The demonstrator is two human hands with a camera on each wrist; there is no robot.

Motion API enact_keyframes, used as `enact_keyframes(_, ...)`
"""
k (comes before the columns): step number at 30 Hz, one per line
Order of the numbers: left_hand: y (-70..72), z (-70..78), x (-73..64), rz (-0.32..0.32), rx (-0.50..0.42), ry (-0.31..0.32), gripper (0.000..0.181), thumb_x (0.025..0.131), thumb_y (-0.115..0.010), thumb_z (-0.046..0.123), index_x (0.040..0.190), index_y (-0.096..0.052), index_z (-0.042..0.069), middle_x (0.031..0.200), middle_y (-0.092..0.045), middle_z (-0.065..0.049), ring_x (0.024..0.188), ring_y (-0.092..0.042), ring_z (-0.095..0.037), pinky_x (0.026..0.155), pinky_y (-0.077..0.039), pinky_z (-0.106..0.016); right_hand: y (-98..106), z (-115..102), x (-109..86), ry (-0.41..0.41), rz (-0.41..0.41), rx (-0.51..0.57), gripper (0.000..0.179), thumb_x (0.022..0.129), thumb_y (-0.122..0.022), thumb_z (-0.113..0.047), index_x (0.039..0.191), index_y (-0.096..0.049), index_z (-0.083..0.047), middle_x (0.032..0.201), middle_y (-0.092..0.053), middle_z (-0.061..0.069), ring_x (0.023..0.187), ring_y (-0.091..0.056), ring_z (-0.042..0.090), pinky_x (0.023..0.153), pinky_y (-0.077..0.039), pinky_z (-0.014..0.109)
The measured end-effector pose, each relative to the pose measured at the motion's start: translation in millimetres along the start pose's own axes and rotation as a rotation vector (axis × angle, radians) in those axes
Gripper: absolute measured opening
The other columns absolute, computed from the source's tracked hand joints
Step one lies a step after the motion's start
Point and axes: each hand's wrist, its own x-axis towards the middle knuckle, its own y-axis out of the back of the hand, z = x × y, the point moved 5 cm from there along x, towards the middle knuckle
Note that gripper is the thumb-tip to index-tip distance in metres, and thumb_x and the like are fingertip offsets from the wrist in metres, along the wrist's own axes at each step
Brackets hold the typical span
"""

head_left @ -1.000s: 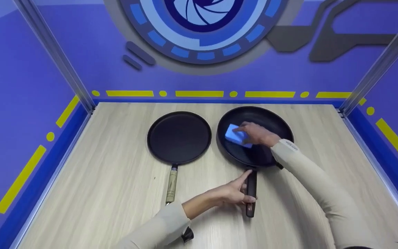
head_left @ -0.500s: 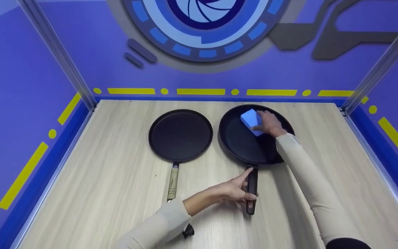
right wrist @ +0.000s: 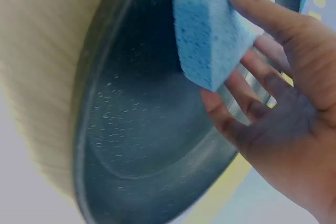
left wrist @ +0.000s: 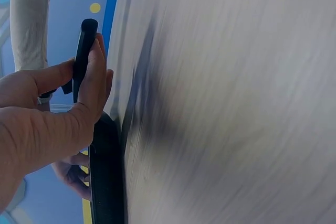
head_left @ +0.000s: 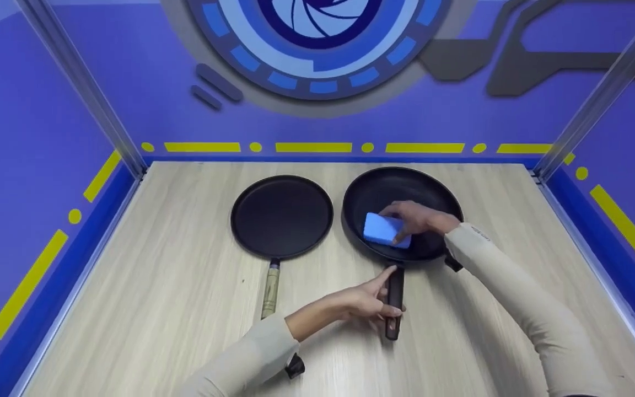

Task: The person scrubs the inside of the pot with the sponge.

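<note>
A deep black frying pan [head_left: 422, 187] sits at the back right of the table, its black handle [head_left: 394, 298] toward the person. My left hand [head_left: 364, 302] grips that handle, thumb and fingers on either side; the left wrist view shows the handle [left wrist: 84, 51] between them. Inside the pan, low and left of its middle, my right hand [head_left: 414, 218] holds a blue sponge [head_left: 381, 229] between thumb and fingers. Close up in the right wrist view, the porous sponge [right wrist: 199, 35] is over the speckled pan floor [right wrist: 131, 129], which carries small pale specks.
Left of the frying pan lies a flat black crepe pan [head_left: 281, 215] with a greenish wood-look handle [head_left: 270, 289], partly behind the left sleeve. Blue panels [head_left: 157, 127] with yellow marks wall in the light wooden table [head_left: 157, 264] at the back and sides.
The sponge in my right hand has gone from the pan's left part up toward its far side, then back down to the near left. My left hand keeps its grip on the handle.
</note>
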Motion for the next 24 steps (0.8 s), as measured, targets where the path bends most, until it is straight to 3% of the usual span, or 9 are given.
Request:
enact_keyframes(4,0.8,1.6,0.7,-0.007,-0.001,0.005,0.099,0.095,-0.065,-0.006,0.166,-0.002,0.025,0.124,-0.070,-0.019,0.085,-0.071,-0.019,0.062,-0.055,-0.023,-0.3,-8.0,2.4,0.019,-0.039,-0.030,0.074,0.076,-0.091,-0.015,0.143,-0.059,-0.004,0.131,-0.061,0.023,0.118,-0.059,0.037,0.103,-0.050,0.052)
enact_keyframes(11,-0.3,0.7,-0.1,-0.009,-0.005,0.008,0.099,0.095,-0.064,-0.008,0.166,-0.002,0.023,0.122,-0.071,-0.018,0.106,-0.073,-0.027,0.078,-0.060,-0.027,3.6,-5.8,19.5,0.043,0.127,-0.077,0.068,0.079,-0.089,-0.017,0.139,-0.061,-0.001,0.127,-0.065,0.027,0.114,-0.063,0.039,0.100,-0.052,0.053)
enact_keyframes(17,-2.2,-1.8,-1.4,-0.006,-0.007,0.011,0.101,0.094,-0.066,-0.006,0.166,-0.003,0.025,0.121,-0.072,-0.014,0.105,-0.074,-0.028,0.077,-0.062,-0.031,10.5,12.0,34.4,-0.136,0.206,-0.138,0.063,0.088,-0.082,-0.021,0.143,-0.058,-0.003,0.134,-0.061,0.027,0.122,-0.060,0.042,0.102,-0.051,0.055)
enact_keyframes(22,-0.1,-0.8,-1.6,-0.008,0.002,0.023,0.101,0.094,-0.067,-0.004,0.166,-0.003,0.028,0.121,-0.071,-0.011,0.100,-0.075,-0.030,0.075,-0.063,-0.034,24.5,44.1,30.4,-0.345,0.237,-0.067,0.065,0.090,-0.079,-0.017,0.146,-0.052,0.000,0.137,-0.056,0.032,0.126,-0.055,0.045,0.102,-0.049,0.060)
enact_keyframes(24,2.4,0.8,-1.4,-0.005,0.012,0.022,0.101,0.094,-0.067,-0.005,0.166,-0.004,0.028,0.120,-0.070,-0.011,0.101,-0.074,-0.030,0.076,-0.063,-0.035,28.7,53.2,27.9,-0.379,0.236,-0.042,0.065,0.090,-0.078,-0.015,0.147,-0.050,0.002,0.140,-0.054,0.032,0.126,-0.055,0.046,0.103,-0.048,0.060)
